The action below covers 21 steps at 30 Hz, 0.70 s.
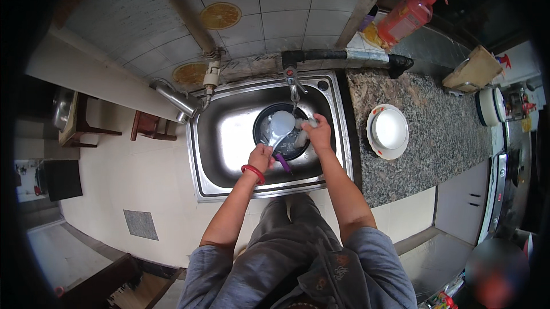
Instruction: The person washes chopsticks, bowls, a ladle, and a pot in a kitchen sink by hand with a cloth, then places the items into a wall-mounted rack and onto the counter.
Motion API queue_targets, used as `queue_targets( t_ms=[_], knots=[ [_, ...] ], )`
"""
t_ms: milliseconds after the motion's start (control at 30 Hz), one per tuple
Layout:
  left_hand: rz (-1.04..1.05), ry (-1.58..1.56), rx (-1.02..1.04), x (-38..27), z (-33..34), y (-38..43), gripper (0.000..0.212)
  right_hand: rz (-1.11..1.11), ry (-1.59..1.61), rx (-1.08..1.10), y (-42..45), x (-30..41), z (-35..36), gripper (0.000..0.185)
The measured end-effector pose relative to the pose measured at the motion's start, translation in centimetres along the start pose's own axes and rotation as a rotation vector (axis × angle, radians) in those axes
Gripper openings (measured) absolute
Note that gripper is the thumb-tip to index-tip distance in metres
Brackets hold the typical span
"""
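Note:
Over a dark round pot (256, 126) in the stainless steel sink (215, 158), my left hand (260, 158) grips the handle of a pale serving spoon (282, 124). A red bangle circles that wrist. In my right hand (319, 135) is a whitish, wet scrubbing cloth or mesh (302, 137), held beside the spoon at the pot's right side. A thin stream runs from the faucet (293, 83) into the pot, which has water in it. A purple handle (282, 163) juts over the pot's near rim; its other end is hard to make out.
On the granite counter (429, 137) to the right, white bowls (390, 128) are stacked on a plate with a patterned rim. Farther off are a pink pump bottle (406, 18) and a wooden board (472, 70). A pipe with a valve (211, 74) rises at the sink's back left.

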<state>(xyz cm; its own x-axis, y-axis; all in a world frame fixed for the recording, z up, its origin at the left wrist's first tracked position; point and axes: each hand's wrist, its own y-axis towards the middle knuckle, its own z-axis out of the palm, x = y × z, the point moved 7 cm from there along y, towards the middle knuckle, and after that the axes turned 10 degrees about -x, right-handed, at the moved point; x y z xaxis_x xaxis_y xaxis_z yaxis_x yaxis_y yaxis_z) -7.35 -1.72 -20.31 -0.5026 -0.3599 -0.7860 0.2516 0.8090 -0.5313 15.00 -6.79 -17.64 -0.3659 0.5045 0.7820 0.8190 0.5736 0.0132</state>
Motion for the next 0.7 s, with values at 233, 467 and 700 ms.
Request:
queue_targets(
  t_ms=[233,467,700],
  knots=[
    [0.005,0.063,-0.028,0.4,1.5,0.8,0.019,0.166,0.841,0.372,-4.7,4.6,2.2,0.04],
    [0.299,0.379,-0.11,-5.2,3.1,-2.8,0.019,-0.767,-0.296,0.127,-2.7,8.6,2.3,0.057],
    [0.375,0.567,-0.207,-7.0,2.2,-3.3,0.023,-0.305,0.012,0.505,2.4,5.1,6.1,0.039]
  ],
)
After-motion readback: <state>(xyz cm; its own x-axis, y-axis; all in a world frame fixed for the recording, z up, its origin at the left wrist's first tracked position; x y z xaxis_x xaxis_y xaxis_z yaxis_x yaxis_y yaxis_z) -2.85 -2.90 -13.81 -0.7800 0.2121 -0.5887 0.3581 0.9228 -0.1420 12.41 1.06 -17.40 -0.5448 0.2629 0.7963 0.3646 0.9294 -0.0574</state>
